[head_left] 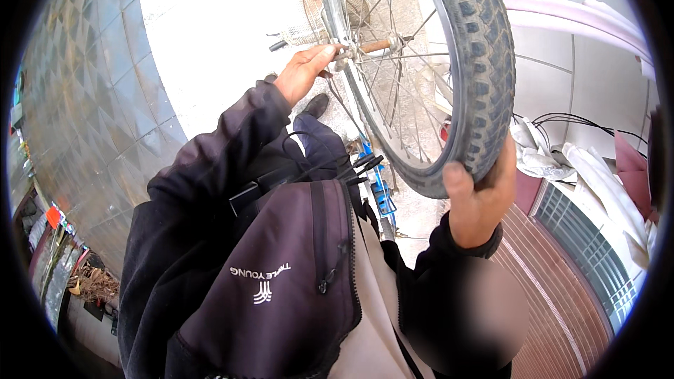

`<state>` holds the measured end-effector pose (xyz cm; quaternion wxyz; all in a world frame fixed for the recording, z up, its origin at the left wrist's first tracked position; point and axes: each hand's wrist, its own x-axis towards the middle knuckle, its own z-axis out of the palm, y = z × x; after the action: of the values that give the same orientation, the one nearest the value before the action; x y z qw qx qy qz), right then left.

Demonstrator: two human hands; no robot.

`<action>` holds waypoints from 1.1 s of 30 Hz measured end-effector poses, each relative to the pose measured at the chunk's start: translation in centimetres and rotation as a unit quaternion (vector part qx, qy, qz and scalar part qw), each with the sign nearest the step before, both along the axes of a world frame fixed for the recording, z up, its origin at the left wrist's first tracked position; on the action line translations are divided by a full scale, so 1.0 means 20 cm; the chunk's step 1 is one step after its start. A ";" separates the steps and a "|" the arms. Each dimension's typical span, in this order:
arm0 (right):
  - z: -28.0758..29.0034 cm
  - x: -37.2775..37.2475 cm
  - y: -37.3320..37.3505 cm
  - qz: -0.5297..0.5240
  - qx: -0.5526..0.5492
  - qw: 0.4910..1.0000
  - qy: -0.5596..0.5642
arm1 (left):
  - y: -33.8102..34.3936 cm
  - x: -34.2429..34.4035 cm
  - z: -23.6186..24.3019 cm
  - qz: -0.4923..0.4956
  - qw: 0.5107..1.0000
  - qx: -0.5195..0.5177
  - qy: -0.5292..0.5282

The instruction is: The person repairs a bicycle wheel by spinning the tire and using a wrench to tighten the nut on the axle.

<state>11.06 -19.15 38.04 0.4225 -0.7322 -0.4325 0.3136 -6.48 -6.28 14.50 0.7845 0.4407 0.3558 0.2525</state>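
A spoked bicycle wheel (414, 119) with a dusty, knobby black tire (484, 63) stands raised in front of me. My right hand (481, 203) grips the tire at its lower right, thumb on one side and fingers round the other. At the wheel's middle is a hub with a rusty brown barrel (375, 46). My left hand (303, 76) is closed in a pinch at the left end of the axle (341, 50). Whether a small nut sits between those fingertips is too small to tell. Below the wheel, part of a blue bicycle frame (381, 193) shows.
A wire basket (305, 34) lies beyond my left hand. Grey patterned tiles (105, 91) cover the left side. To the right are a pink padded tube (569, 17), black cables (576, 121), white cloths (604, 182) and a brown slatted surface (547, 295).
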 end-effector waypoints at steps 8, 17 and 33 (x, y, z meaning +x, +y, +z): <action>0.01 -0.07 0.11 -0.062 -0.067 0.994 -0.064 | -0.01 0.02 -0.02 -0.002 0.998 -0.058 -0.020; -0.20 -0.03 -0.12 -0.056 0.013 0.989 -0.139 | 0.02 0.02 -0.04 -0.055 0.997 -0.048 0.008; -0.12 0.25 0.04 -0.159 -0.077 0.977 0.122 | 0.09 -0.01 -0.05 -0.112 0.992 0.010 0.058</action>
<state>16.12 -18.27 35.64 0.4586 -0.7784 -0.2303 0.3617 -6.65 -4.49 13.44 0.7815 0.4995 0.3463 0.1409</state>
